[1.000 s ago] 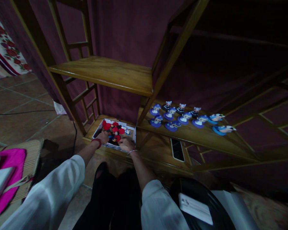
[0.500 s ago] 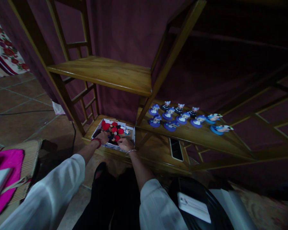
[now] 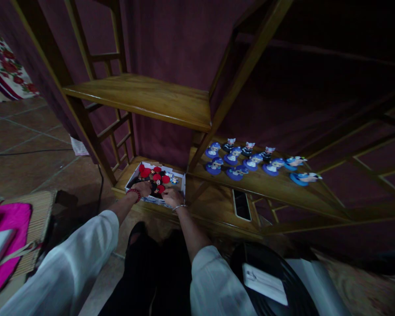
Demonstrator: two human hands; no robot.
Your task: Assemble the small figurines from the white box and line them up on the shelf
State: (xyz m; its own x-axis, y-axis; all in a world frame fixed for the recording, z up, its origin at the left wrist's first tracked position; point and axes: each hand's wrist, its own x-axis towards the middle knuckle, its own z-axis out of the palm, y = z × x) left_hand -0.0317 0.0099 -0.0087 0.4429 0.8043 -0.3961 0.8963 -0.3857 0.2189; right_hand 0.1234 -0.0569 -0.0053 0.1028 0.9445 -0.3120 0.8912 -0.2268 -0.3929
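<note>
A shallow white cardboard box [image 3: 183, 184] sits on the low wooden shelf. Several small red-and-black figurines [image 3: 156, 177] lie in its left and middle part, and blue-and-white figurines [image 3: 171, 177] lie at its right. My left hand [image 3: 142, 188], with a red bead bracelet, reaches over the front left of the box. Its fingers curl down among dark figurines, and what they hold is hidden. At the front right, my right hand [image 3: 172, 197], with a silver bangle, is closed, its fingertips pinched at the edge of a red-and-black figurine [image 3: 161, 189].
Several blue, purple and black figurines [image 3: 253, 161] stand on the right shelf [image 3: 303, 197]. A phone [image 3: 242, 205] lies below it. A wooden shelf [image 3: 141, 96] overhangs the box. A black round stool [image 3: 303, 285] bearing a white device [image 3: 265, 283] is at right.
The view has shifted very slightly. Both hands stay at the box in almost the same places, and the figurines in it show no clear change.
</note>
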